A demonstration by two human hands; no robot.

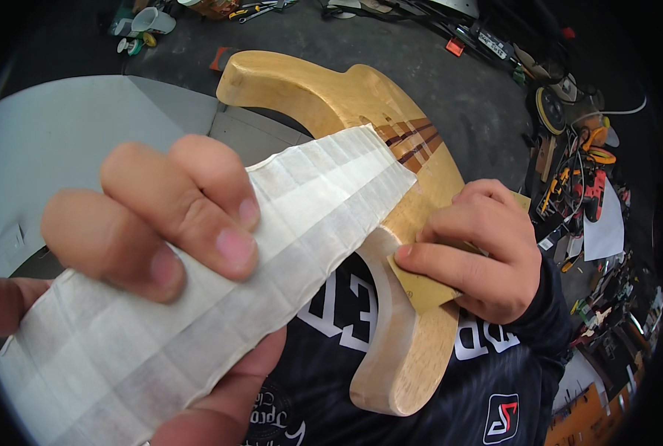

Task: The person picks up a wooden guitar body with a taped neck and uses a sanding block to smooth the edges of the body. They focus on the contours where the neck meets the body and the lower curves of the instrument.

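Both hands are busy: at the left, the left hand (164, 212) grips the taped neck (301, 215) of a wooden guitar (391, 104), fingers curled over the pale wrapping, while the right hand (487, 253) holds yellow sandpaper (424, 293) against the body's near curved arm. The guitar slants across the middle, in front of a dark shirt (316, 394), with tools (591, 186) scattered at the far right.

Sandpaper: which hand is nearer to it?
Right. The right hand holds the sandpaper against the guitar body; the left hand is farther off, to the left, gripping the taped neck.
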